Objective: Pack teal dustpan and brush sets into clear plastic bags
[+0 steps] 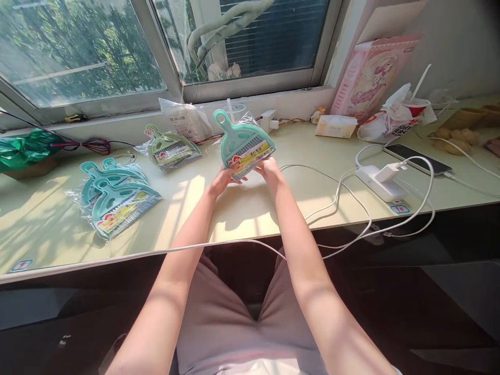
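Between my two hands I hold a teal dustpan and brush set [244,136] in clear plastic, raised over the table with its looped handle pointing up and away. My left hand [223,180] grips its lower left corner. At the lower right edge, my right hand [269,169] pinches the wrapping. Several more wrapped teal dustpan sets [121,205] lie overlapped on the left of the table [183,219]. A green wrapped dustpan set [172,150] rests farther back, left of the one in my hands.
White cables run over the right side to a power strip [380,183] and a phone [417,159]. A tissue pack [336,126], a pink box [375,78] and a red cup [416,108] stand behind. A green bag [27,151] sits far left. One cable crosses the front edge.
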Demonstrator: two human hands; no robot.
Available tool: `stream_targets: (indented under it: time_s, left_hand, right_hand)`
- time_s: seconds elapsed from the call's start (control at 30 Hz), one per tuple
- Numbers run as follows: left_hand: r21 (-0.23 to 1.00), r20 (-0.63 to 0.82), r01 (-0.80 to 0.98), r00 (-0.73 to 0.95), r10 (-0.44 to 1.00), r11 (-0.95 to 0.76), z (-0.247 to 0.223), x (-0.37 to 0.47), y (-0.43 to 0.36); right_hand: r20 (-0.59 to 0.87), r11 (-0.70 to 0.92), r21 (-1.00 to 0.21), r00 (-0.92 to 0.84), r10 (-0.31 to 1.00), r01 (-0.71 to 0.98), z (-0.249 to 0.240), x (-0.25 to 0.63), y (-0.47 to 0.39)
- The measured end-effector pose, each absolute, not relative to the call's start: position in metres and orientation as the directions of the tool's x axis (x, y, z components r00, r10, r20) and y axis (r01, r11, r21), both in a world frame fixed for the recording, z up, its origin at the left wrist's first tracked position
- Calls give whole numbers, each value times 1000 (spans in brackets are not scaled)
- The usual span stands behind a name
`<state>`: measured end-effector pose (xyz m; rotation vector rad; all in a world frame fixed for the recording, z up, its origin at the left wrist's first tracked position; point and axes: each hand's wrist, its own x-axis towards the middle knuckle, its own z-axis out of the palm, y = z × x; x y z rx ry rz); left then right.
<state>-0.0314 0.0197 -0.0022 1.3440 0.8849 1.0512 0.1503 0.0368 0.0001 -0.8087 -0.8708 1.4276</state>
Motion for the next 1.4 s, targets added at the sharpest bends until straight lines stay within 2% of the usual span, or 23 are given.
stream_targets:
  time_s: [0.17, 0.37, 0.6, 0.73, 0.87, 0.93, 1.0, 1.1, 1.2, 1.27, 1.33, 1.4]
  left_hand:
    - [993, 101, -90, 334, 937, -75, -8, -27, 16]
    - [988, 52, -157, 309, 950, -3, -13, -22, 7]
    - [978, -10, -195, 315, 949, 75, -4, -28, -2]
    - [970, 27, -243, 208, 978, 25, -3, -27, 1]
    - [970, 32, -245, 89, 995, -9, 5, -46, 6]
    - [970, 16, -243, 64, 998, 0, 10, -62, 7]
    - [973, 5, -230, 109, 994, 21, 13, -75, 5]
    - [976, 17, -215, 169, 985, 20, 14, -84, 3]
    - [975, 23, -223, 152, 988, 12, 13, -82, 3]
    - [970, 21, -244, 127, 992, 11, 12, -82, 6]
    - [961, 23, -276, 60, 998, -6, 9, -84, 9]
    - [950, 4, -311, -20, 1000, -11, 6, -90, 11]
  right_hand:
    - [24, 28, -882, 15, 1000, -470, -10, 150, 39]
    - [-85, 7, -875, 167, 982, -484, -19, 148, 41]
    - [-67, 55, -896, 257, 964, -441, -9, 140, 29]
    - [-57, 44, -903, 221, 974, -427, -5, 136, 31]
    - [60, 89, -904, 81, 995, -418, 1, 128, 26]
    - [123, 134, -938, 53, 991, -319, 3, 123, 20]
    - [210, 219, -962, 71, 975, -164, 2, 119, 14]
    - [360, 360, -933, 124, 925, 22, -1, 118, 8]
    - [463, 429, -874, 123, 878, 230, -1, 120, 2]
    - [537, 453, -762, 59, 842, 463, -1, 123, -3]
    - [614, 487, -560, -60, 787, 670, -1, 126, -8]
    - [676, 519, -363, -166, 718, 774, -1, 130, -11]
